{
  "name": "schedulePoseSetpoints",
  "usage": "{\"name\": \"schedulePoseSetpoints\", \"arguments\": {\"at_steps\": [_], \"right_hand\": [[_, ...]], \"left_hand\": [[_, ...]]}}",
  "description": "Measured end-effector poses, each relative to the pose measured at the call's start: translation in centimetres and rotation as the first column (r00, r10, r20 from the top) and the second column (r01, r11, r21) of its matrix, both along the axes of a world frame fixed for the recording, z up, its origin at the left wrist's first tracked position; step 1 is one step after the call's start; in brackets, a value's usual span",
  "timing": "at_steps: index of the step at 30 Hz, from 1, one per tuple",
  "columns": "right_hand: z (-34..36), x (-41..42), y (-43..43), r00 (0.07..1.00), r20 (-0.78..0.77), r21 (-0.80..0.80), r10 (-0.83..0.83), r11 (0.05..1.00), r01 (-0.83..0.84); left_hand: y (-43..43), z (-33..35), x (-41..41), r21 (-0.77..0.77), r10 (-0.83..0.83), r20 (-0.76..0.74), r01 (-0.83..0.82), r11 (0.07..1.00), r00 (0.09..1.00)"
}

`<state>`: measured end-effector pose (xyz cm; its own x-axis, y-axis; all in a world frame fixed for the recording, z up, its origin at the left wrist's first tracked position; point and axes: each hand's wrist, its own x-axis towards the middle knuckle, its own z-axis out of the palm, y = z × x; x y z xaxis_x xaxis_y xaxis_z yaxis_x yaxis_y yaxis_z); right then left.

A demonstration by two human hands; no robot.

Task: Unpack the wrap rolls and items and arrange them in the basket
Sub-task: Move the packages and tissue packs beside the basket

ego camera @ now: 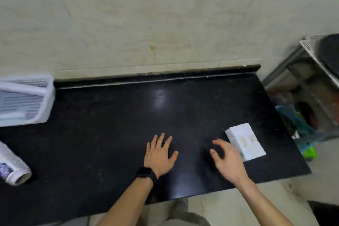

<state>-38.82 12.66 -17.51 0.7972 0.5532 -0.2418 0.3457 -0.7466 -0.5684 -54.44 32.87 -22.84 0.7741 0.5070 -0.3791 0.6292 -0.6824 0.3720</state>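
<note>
Countertop [110,124]: one basket [25,101], roll [12,169], box [245,141].

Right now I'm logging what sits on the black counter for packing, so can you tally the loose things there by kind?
Baskets: 1, the white slotted basket at the left edge.
Wrap rolls: 1, the wrap roll lying on its side, front left.
Boxes: 1, the white box beside the right hand.
Total: 3.

Left hand [160,154] lies flat mid-worktop [110,124]; right hand [227,159], fingers spread, beside box [245,141] near right edge; basket [25,100] far left.
</note>
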Motion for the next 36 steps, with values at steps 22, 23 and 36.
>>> {"name": "schedulePoseSetpoints", "arguments": {"at_steps": [22, 23, 36], "right_hand": [[-4.7, 5.7, -7.3, 0.978, -0.128, 0.002, -0.162, 0.987, 0.163], [-4.4, 4.9, -6.2, 0.985, -0.141, 0.028, -0.100, 0.994, 0.105], [-1.7, -17.7, 15.5, 0.599, -0.111, 0.157, 0.793, 0.609, -0.778]], "left_hand": [[-4.9, -3.6, 0.9, -0.019, 0.007, -0.122, -0.009, 1.000, 0.993], [-4.6, -3.3, -0.5, -0.011, 0.049, -0.116, -0.051, 0.999, 0.992], [1.3, 2.5, -27.8, 0.099, 0.744, -0.086, -0.737, 0.669, 0.663]]}}
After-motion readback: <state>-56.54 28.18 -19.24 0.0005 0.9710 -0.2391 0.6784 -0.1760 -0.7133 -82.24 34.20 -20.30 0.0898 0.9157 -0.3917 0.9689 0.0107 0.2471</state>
